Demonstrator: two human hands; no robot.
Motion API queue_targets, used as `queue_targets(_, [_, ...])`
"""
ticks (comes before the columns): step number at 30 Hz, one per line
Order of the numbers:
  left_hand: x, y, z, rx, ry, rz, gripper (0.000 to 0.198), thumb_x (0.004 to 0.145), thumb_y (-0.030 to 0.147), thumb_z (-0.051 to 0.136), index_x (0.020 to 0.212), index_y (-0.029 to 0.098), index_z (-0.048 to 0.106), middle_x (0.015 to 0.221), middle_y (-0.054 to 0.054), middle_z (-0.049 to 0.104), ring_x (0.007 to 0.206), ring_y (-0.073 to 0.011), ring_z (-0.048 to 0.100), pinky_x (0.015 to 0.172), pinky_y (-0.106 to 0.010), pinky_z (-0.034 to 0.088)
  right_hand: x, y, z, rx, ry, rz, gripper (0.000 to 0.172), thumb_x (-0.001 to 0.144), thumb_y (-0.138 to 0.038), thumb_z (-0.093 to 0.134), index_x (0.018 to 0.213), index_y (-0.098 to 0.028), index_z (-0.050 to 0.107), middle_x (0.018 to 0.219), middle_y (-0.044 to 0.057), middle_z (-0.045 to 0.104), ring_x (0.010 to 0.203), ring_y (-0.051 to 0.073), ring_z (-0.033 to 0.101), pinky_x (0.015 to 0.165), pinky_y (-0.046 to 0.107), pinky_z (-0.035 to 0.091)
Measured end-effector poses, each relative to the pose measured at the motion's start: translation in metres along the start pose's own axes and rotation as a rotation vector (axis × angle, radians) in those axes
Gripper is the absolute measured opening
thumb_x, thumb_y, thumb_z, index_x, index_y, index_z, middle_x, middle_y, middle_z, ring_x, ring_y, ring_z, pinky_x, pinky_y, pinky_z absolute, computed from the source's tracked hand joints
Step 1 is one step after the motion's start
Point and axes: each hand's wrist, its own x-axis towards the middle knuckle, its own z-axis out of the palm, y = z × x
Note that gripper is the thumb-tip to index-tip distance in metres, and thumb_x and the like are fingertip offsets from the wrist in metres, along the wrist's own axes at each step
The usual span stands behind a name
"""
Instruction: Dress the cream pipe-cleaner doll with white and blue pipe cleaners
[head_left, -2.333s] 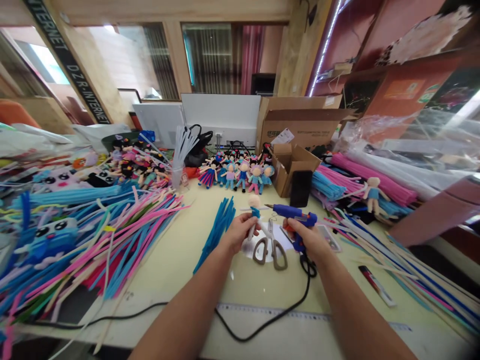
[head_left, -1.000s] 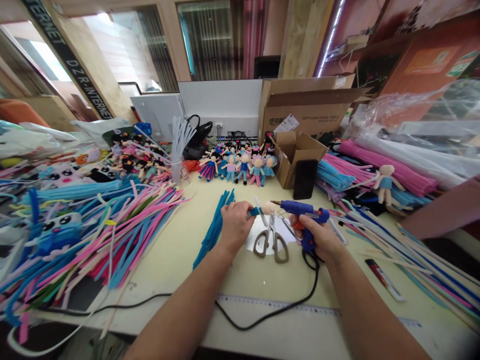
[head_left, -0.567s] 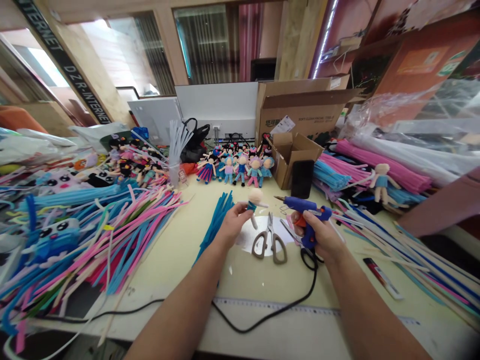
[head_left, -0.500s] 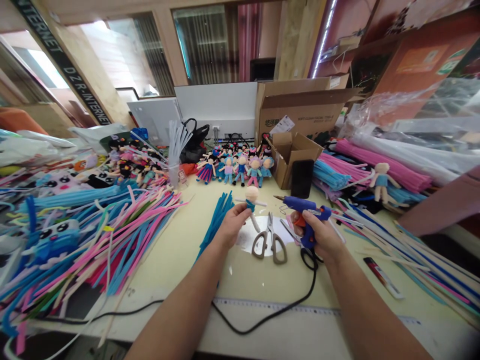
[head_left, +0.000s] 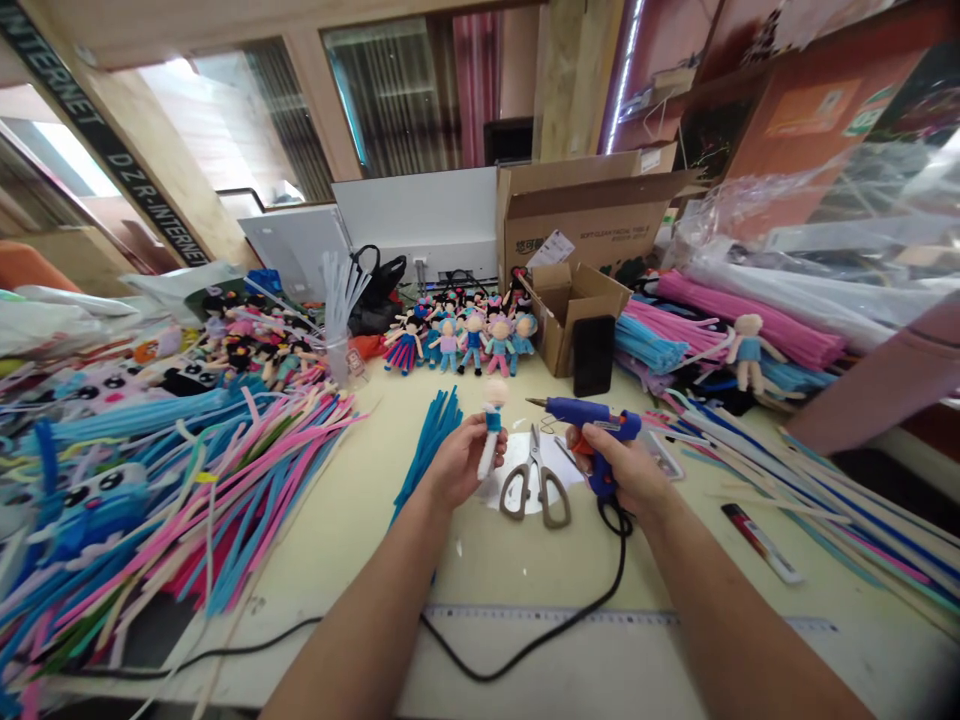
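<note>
Meanwhile, the left hand (head_left: 457,465) had turned the small doll (head_left: 490,418) from its tilted pose of half a second before to stand upright, fingers closed round its pale legs, just left of the scissors (head_left: 535,485). That brought the bald, beige head up level with the nozzle of the blue glue gun (head_left: 589,420), which the right hand (head_left: 626,470) gripped by the handle just right of the scissors; the nozzle pointed toward the doll with a gap between them, so the head looked readied for gluing. The scissors lay flat on a pale round mat (head_left: 551,470). Behind the scissors stood a row of finished dolls (head_left: 457,340). The doll's face and arms were too blurred to make out, and whether a finger pressed the trigger could not be told.
</note>
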Motion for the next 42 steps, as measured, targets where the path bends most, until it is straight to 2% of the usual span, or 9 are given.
queue_targets(6, [0.001, -0.002, -0.001, -0.053, -0.027, -0.040, 0.017, 0.081, 0.031, 0.057, 0.080, 0.015, 0.052, 0.073, -0.003, 0.057, 0.056, -0.0083, 0.051, 0.051, -0.021, 0.043, -0.002, 0.008, 0.004, -0.154, 0.030, 0.053, 0.033, 0.072, -0.049, 0.065, 0.070, -0.016, 0.064, 0.054, -0.002, 0.052, 0.049, 0.009, 0.043, 0.044, 0.022, 0.030])
queue_targets(14, [0.000, -0.006, -0.001, 0.023, -0.025, 0.033, 0.019, 0.079, 0.031, 0.062, 0.084, 0.015, 0.054, 0.078, -0.004, 0.060, 0.058, -0.0087, 0.052, 0.052, -0.021, 0.044, -0.009, -0.003, 0.014, -0.270, 0.029, -0.002, 0.031, 0.072, -0.048, 0.065, 0.074, -0.017, 0.067, 0.061, 0.001, 0.060, 0.055, 0.012, 0.052, 0.050, 0.023, 0.038])
queue_targets(23, [0.001, -0.006, -0.001, 0.053, -0.026, 0.050, 0.019, 0.078, 0.030, 0.063, 0.086, 0.015, 0.055, 0.078, -0.004, 0.061, 0.059, -0.0086, 0.053, 0.053, -0.021, 0.044, -0.014, -0.009, 0.019, -0.457, 0.055, -0.009, 0.033, 0.073, -0.049, 0.061, 0.084, -0.020, 0.070, 0.061, 0.000, 0.058, 0.055, 0.013, 0.049, 0.048, 0.024, 0.038])
queue_targets(31, [0.000, -0.008, -0.002, 0.104, -0.026, 0.071, 0.020, 0.078, 0.031, 0.063, 0.086, 0.014, 0.057, 0.081, -0.004, 0.061, 0.061, -0.0088, 0.054, 0.053, -0.021, 0.044, -0.012, -0.005, 0.021, -0.462, 0.063, -0.027, 0.028, 0.072, -0.048, 0.062, 0.078, -0.020, 0.066, 0.064, -0.001, 0.058, 0.059, 0.014, 0.049, 0.056, 0.028, 0.042])
queue_targets(42, [0.000, -0.008, -0.003, 0.102, -0.028, 0.077, 0.022, 0.077, 0.033, 0.065, 0.086, 0.015, 0.056, 0.082, -0.004, 0.062, 0.061, -0.0092, 0.054, 0.055, -0.022, 0.044, -0.010, -0.002, 0.019, -0.486, 0.119, -0.003, 0.025, 0.069, -0.047, 0.064, 0.073, -0.022, 0.066, 0.062, 0.000, 0.059, 0.058, 0.016, 0.049, 0.055, 0.029, 0.042])
